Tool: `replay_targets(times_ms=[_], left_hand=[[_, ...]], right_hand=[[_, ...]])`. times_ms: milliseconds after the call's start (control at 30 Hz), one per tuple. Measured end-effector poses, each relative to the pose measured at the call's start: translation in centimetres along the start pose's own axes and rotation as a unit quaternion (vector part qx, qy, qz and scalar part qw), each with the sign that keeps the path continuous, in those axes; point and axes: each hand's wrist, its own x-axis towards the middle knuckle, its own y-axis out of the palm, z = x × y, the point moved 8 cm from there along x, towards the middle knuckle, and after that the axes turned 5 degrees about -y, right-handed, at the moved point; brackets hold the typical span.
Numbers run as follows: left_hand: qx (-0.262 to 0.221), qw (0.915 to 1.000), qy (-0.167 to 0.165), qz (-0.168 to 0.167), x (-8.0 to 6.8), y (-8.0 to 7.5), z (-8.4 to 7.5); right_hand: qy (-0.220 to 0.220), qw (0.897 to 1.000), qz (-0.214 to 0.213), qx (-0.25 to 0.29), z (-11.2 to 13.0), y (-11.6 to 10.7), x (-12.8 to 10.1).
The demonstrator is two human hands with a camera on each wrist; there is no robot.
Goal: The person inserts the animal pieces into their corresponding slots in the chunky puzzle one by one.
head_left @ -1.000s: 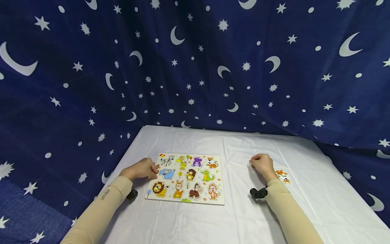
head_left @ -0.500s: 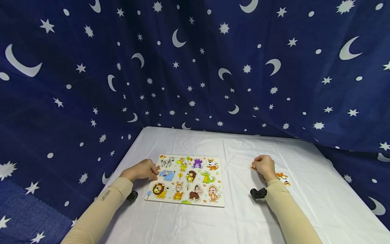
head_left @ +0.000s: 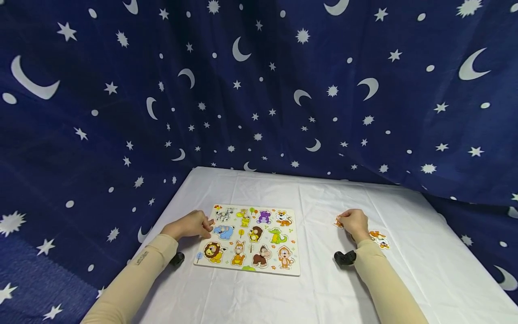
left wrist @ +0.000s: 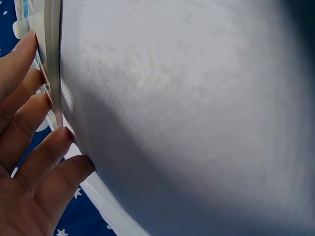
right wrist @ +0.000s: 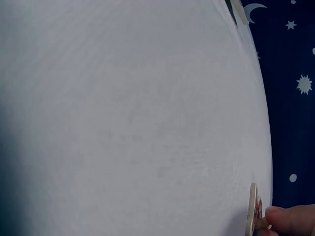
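We pinch a small orange animal piece (head_left: pixel 337 221) by its peg in our right hand (head_left: pixel 355 222), while our left hand (head_left: pixel 190 225) rests relaxed fingers against the colourful puzzle board (head_left: pixel 250 237).

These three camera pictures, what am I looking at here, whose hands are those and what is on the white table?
A person wears three cameras. The head view looks down at both hands on a white-covered table, before a dark blue curtain with moons and stars. The wrist views are close-ups taken beside each hand. The left hand rests its fingers against the left edge of an animal puzzle board. The right hand pinches a small flat puzzle piece. Another loose piece lies just right of that wrist.
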Motion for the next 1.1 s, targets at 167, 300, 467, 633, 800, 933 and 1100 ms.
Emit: replay_targets(times_ms=[167, 300, 467, 633, 800, 933, 1100], left_hand=[[0.004, 1.0, 0.004, 0.001, 0.0, 0.0, -0.2], [0.0, 1.0, 0.0, -0.002, 0.1, -0.1, -0.1], [-0.001, 1.0, 0.001, -0.001, 0.1, 0.0, 0.0], [0.003, 1.0, -0.003, -0.001, 0.2, 0.0, -0.1], [0.004, 1.0, -0.002, 0.001, 0.1, -0.1, -0.3], [0.002, 1.0, -0.003, 0.003, 0.0, -0.1, -0.4], [0.002, 1.0, 0.001, 0.003, -0.2, -0.2, -0.4]], right_hand=[[0.016, 1.0, 0.02, 0.008, 0.0, 0.3, 0.1], [0.015, 0.999, 0.028, 0.012, 0.2, 0.3, 0.1], [-0.013, 0.999, 0.03, -0.005, 0.8, 0.2, 0.1], [-0.029, 0.999, 0.034, -0.017, 1.1, 0.4, -0.1], [-0.039, 0.998, 0.035, -0.017, 1.7, 0.6, -0.4], [-0.044, 0.998, 0.037, -0.022, 2.1, 1.1, -0.6], [-0.049, 0.998, 0.04, -0.015, 2.4, 1.8, -0.8]])
